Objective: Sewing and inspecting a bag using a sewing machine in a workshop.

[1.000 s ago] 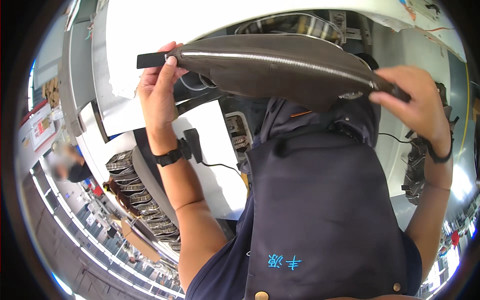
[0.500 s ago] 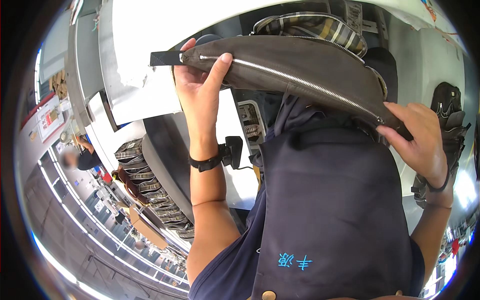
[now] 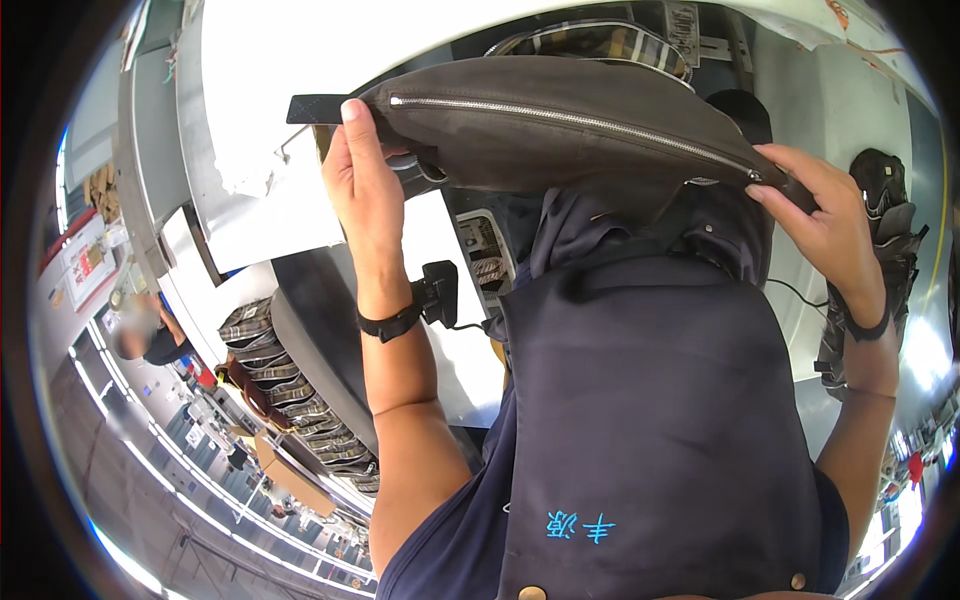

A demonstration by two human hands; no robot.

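Note:
A dark brown waist bag (image 3: 560, 120) with a long silver zipper is stretched sideways between my hands, above my lap. My left hand (image 3: 368, 195) pinches its left end, thumb on top, where a short black strap (image 3: 318, 109) sticks out. My right hand (image 3: 822, 205) grips the narrower right end, thumb and fingers by the end of the zipper. The zipper looks closed along the bag's face. Behind the bag's upper edge shows a plaid-lined piece (image 3: 600, 42) with a zipper; how it joins the bag is hidden.
A white tabletop (image 3: 290, 60) spans the far side and left. Stacked plaid-lined bag pieces (image 3: 300, 400) lie at the left beside a dark grey curved surface. Dark bags (image 3: 880, 220) sit at the right. A small basket (image 3: 485, 250) stands below my left wrist. Another person (image 3: 150, 330) is far left.
The bag has turned so its face and zipper lie more level, and less plaid lining shows behind it. My left hand has shifted slightly left, and my right hand has moved up a little.

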